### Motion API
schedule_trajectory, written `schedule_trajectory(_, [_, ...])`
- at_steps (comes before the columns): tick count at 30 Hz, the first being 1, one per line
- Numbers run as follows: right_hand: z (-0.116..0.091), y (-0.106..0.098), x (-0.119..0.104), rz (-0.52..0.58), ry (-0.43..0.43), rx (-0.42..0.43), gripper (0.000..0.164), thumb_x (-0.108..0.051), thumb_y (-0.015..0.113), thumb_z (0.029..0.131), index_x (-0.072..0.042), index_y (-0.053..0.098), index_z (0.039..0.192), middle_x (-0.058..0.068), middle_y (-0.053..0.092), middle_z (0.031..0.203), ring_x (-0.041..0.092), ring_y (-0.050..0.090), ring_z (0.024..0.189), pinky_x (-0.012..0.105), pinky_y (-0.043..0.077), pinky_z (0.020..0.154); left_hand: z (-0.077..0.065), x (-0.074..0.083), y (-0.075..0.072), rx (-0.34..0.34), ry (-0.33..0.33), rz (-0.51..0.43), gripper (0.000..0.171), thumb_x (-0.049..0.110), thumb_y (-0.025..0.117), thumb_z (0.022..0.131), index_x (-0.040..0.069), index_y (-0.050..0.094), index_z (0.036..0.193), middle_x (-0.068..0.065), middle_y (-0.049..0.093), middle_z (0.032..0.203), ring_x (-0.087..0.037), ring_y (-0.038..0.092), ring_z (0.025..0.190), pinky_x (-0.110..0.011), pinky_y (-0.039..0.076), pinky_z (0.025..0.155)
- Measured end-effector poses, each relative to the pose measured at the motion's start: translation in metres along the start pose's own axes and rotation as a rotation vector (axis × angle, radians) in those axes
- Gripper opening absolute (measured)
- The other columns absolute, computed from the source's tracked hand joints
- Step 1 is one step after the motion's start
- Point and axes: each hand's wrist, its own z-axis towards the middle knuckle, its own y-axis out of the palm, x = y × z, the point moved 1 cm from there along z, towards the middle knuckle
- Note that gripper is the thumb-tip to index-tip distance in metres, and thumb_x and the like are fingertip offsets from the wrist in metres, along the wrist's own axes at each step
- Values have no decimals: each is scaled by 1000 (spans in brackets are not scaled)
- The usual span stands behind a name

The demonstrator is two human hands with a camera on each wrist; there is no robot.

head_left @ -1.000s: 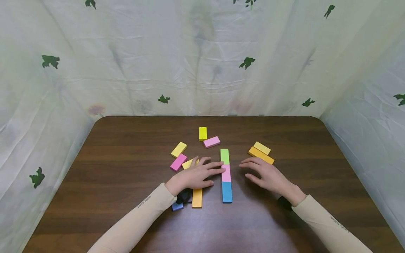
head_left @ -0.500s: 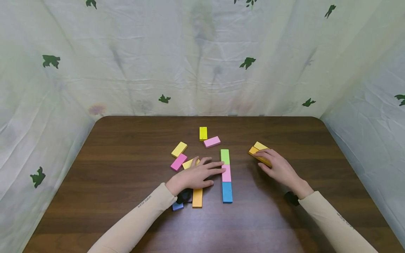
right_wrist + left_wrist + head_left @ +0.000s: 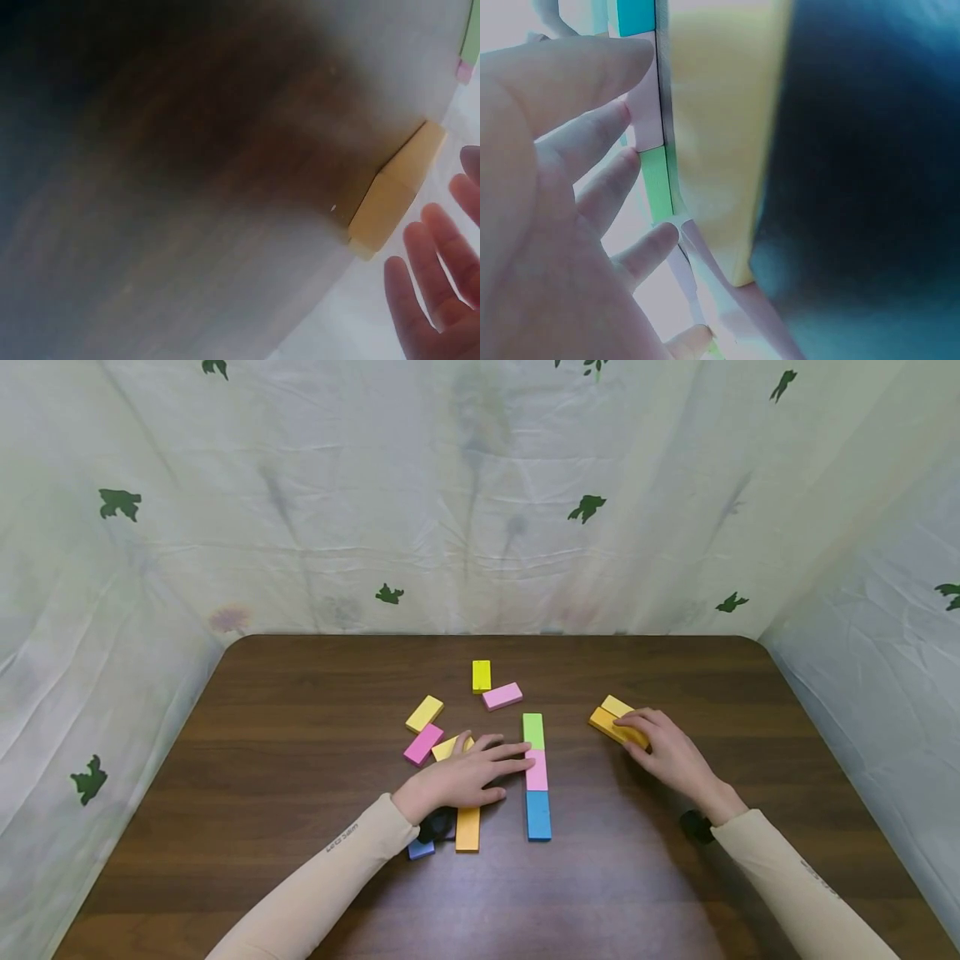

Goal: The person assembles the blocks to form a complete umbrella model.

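Left of centre, my left hand (image 3: pixel 457 779) lies with spread, fairly straight fingers, two fingertips touching a light pink block (image 3: pixel 537 775). That block stands in a straight column between a green block (image 3: pixel 532 731) and a blue block (image 3: pixel 537 817). The left wrist view shows the same fingers along the column, with a large blurred yellow block (image 3: pixel 720 135) close to the camera. My right hand (image 3: pixel 671 760) is over the right end of an orange block (image 3: pixel 606 724), which lies against a pale yellow block (image 3: pixel 618 703). In the right wrist view its fingers (image 3: pixel 442 236) are extended beside the orange block (image 3: pixel 390 202).
Behind the column lie a bright yellow block (image 3: pixel 481 677) and a pink block (image 3: pixel 502 697). To the left are a yellow block (image 3: pixel 424 713), a magenta block (image 3: pixel 423 745), an orange block (image 3: pixel 467 835) and a darker blue block (image 3: pixel 421 850). A patterned cloth (image 3: pixel 480 527) encloses the table (image 3: pixel 300 727).
My right hand has moved right and away from beside the column to the orange block, then shifted slightly further right. The left hand and the column have stayed still.
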Motion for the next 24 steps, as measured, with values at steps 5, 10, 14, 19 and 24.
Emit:
schedule_trajectory(5, [2,1,3,-3,23,-20,31,-3,71,83,-2,66,113,17,59,114,35,53,106,52,45,88,0,0,0,-2,5,-4,54,26,57,95,25,41,147,4,29,154,-29,20,142,-66,12,105])
schedule_trajectory(10, [3,0,2,-4,37,-37,31,-3,71,83,-2,66,114,17,59,113,35,53,107,52,45,89,1,0,0,-1,12,2,53,26,57,95,25,42,146,3,29,154,-26,17,143,-65,9,106])
schedule_trajectory(14, [5,1,3,-9,55,-48,30,-3,70,84,-2,66,114,17,58,113,35,53,107,52,45,89,1,1,0,1,15,14,53,26,57,95,24,42,146,3,30,154,-25,17,143,-65,10,106])
schedule_trajectory(19, [5,2,3,-11,47,-54,30,-2,71,83,-3,66,114,16,58,110,34,54,103,52,46,88,1,2,-1,4,20,14,52,25,57,95,22,43,146,1,31,153,-24,19,143,-64,11,107])
schedule_trajectory(24, [6,3,2,-10,28,-53,30,-2,71,83,-2,67,113,14,58,107,32,55,99,50,47,85,2,4,-2,17,27,20,51,26,58,95,20,45,145,0,33,153,-24,20,142,-64,12,107])
